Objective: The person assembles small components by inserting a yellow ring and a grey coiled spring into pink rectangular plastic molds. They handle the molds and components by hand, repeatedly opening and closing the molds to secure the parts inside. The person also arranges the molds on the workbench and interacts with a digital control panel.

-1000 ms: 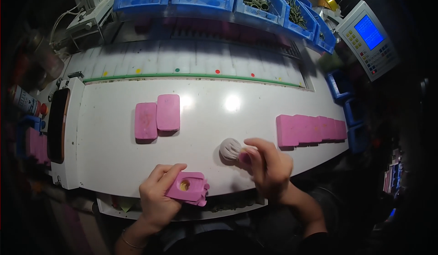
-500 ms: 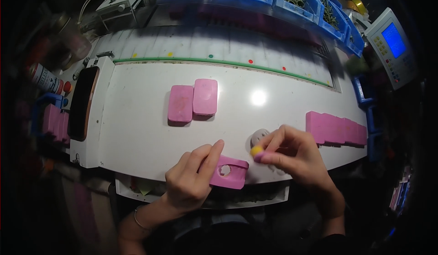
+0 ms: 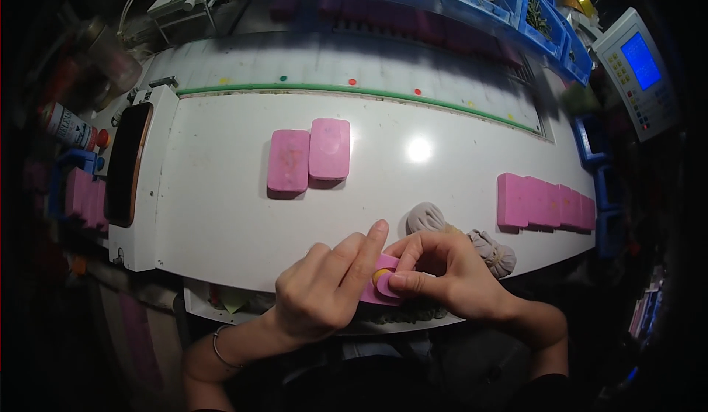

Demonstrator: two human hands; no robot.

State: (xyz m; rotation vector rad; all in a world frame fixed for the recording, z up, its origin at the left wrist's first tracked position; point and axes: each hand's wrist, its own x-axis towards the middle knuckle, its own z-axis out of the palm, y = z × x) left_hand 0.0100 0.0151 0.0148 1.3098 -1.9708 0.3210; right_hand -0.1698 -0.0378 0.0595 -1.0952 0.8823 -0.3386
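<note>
My left hand (image 3: 316, 294) is closed on a pink, rubbery mould piece (image 3: 377, 298) at the table's front edge, its index finger stretched along the side. Between the thumb and fingers of my right hand (image 3: 450, 273) is a small round plug, pink with a yellow end (image 3: 381, 277). The plug sits at the mould piece, over the place of its hole; how deep it goes is hidden by my fingers. Just beyond my right hand lies a grey cloth pouch (image 3: 425, 218), with another tied grey pouch (image 3: 493, 253) beside it.
Two pink blocks (image 3: 289, 161) lie side by side at mid-table. A row of pink blocks (image 3: 542, 202) stands at the right. Behind runs a white belt (image 3: 310, 61) with a green edge. Blue bins (image 3: 483, 6) line the back; a phone (image 3: 130, 165) lies left, a control panel (image 3: 638, 73) right.
My right hand has moved left and down, bringing the plug to the mould piece, and the two hands now meet. The grey pouches show more fully. The belt's coloured dots have shifted left.
</note>
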